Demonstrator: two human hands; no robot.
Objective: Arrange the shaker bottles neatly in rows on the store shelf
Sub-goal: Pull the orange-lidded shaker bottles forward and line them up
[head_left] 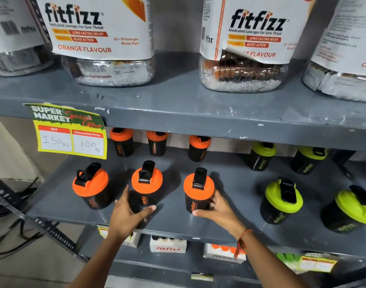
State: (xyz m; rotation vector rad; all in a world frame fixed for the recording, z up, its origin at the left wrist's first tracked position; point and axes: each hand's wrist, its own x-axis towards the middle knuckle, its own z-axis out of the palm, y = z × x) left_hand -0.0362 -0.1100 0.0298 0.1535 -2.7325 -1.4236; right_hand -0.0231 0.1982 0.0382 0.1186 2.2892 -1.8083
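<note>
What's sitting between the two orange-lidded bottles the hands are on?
Nothing: the head view shows only bare grey shelf between the middle bottle and the right one.

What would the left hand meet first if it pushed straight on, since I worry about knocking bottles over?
The left hand already cups the middle front orange-lidded shaker; straight on it would push that one, probably toward the back-row orange shaker.
</note>
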